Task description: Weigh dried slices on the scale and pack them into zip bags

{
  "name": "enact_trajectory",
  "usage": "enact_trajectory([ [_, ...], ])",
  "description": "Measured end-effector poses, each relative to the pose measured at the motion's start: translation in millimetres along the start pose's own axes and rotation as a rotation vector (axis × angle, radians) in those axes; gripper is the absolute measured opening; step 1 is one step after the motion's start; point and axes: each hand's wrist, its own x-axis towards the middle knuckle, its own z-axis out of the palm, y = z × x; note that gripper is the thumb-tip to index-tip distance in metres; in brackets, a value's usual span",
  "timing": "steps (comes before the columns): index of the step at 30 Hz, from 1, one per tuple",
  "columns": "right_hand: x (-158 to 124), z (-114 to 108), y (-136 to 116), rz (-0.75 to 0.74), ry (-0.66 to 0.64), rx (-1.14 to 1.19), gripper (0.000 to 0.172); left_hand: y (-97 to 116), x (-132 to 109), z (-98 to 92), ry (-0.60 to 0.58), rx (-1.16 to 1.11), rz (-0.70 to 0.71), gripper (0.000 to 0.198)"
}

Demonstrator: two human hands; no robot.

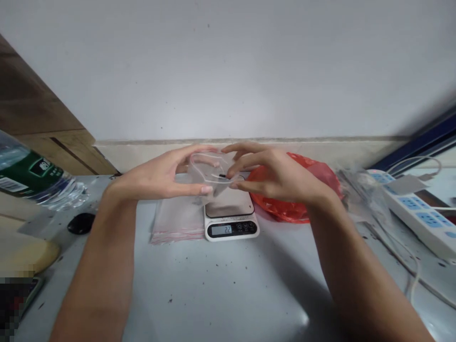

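My left hand (160,173) holds a clear zip bag (204,166) between thumb and fingers, its mouth spread wide. At the right side of that mouth is my right hand (269,171), fingers bent and a small black piece (223,176) at the fingertips. What the black piece is, I cannot make out. Under the bag stands a white digital scale (232,230), its display lit and its plate partly hidden by my hands. A stack of flat clear bags with red seal lines (178,221) lies left of the scale.
Behind my right wrist lies a red plastic bag (295,209). A power strip (420,213) with white cables runs along the right. At left are a large water bottle (32,171), a black oval object (81,223) and a dark device (17,299). A wall closes off the back.
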Motion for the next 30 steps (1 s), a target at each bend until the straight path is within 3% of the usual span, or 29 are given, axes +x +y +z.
enact_trajectory([
  [1,0,-2,2,-0.032,0.021,0.019,0.007,0,1,1.0,0.035,-0.042,0.023,0.076],
  [4,-1,-6,4,-0.074,0.109,0.103,0.015,3,6,6.7,0.217,-0.139,0.025,0.068],
  [7,-3,-10,1,-0.032,0.195,0.153,0.025,10,12,15.0,0.419,-0.195,0.024,0.054],
  [9,-4,-13,-3,0.015,0.248,0.150,0.030,17,15,20.7,0.492,-0.224,0.063,0.042],
  [12,-6,-18,-9,0.055,0.281,0.158,0.037,26,17,26.8,0.500,-0.257,0.113,0.027],
  [16,-11,-25,-12,0.117,0.222,0.220,0.038,35,16,29.8,0.426,-0.262,0.141,0.015],
  [23,-17,-35,-14,0.128,0.204,0.241,0.034,42,16,35.5,0.417,-0.226,0.173,0.015],
  [30,-10,-26,-22,0.154,0.148,0.191,0.035,47,16,41.8,0.434,-0.096,0.205,0.019],
])
